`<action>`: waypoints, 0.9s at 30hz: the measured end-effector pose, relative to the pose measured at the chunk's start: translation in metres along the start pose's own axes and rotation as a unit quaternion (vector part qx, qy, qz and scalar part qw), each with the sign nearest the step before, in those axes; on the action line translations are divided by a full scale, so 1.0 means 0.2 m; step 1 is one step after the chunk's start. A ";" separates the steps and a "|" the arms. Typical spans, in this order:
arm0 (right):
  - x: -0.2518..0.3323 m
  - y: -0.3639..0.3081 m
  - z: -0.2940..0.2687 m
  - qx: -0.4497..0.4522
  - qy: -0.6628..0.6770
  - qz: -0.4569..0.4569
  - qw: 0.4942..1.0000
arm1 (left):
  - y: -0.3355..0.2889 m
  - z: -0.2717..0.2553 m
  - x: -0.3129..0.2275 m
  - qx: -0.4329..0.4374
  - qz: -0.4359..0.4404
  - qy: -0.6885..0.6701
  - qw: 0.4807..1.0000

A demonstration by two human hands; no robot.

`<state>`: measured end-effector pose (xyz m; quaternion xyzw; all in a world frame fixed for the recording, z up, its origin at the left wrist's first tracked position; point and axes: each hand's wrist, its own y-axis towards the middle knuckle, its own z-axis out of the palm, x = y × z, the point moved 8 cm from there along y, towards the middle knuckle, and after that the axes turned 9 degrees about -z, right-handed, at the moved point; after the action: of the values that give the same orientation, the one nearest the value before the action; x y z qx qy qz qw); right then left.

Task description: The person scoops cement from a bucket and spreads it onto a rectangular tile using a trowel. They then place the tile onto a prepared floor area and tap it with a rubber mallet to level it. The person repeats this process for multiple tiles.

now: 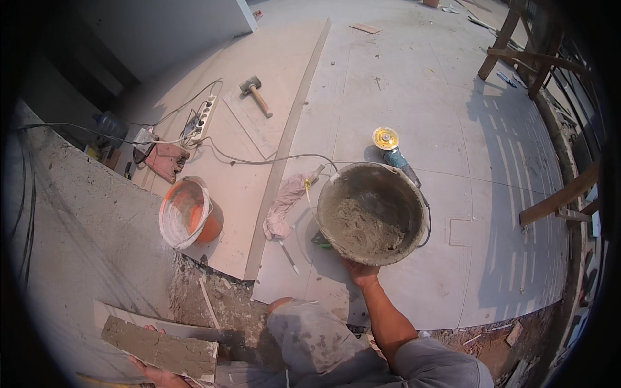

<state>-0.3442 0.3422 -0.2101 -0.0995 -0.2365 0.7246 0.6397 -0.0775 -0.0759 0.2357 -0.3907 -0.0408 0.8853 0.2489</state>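
Note:
My left hand (155,373) grips a narrow strip of tile (212,363) at the lower left, its fingers showing at both long edges. Wet grey mortar (155,344) covers most of the strip's upper face. At the centre, my right hand (362,273) holds the near side of a round bucket (419,249), with the fingers partly hidden beneath it. The bucket leans with its mouth toward me, and mortar (369,226) lies inside. Just beyond its rim, an angle grinder (396,157) with a yellow disc rests on the tiled floor.
An orange bucket (210,223) stands on the raised step to the left. Behind it lie a mallet (257,97), a power strip (203,119) and cables. A pink cloth (281,210) is on the floor beside the step. Wooden supports (559,194) rise along the right edge.

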 end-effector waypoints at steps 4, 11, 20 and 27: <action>0.09 -0.01 -0.11 -0.030 -0.239 -0.108 0.965 | 0.29 -0.14 0.11 0.013 -0.038 0.069 0.997; 0.14 0.03 -0.33 -0.041 -0.519 -0.268 0.811 | 0.49 -0.19 0.27 -0.030 -0.098 0.168 0.980; 0.09 0.00 -0.14 -0.134 -0.419 -0.109 0.891 | 0.84 -0.25 0.31 0.035 -0.111 0.302 0.946; 0.14 0.05 -0.11 -0.125 -0.483 -0.082 0.863 | 1.20 -0.59 0.63 -0.047 -0.158 0.308 0.937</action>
<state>-0.3469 0.3745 -0.2291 0.2032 -0.6120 0.5912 0.4844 -0.1637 -0.2394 0.0062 -0.6441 -0.0652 0.6678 0.3673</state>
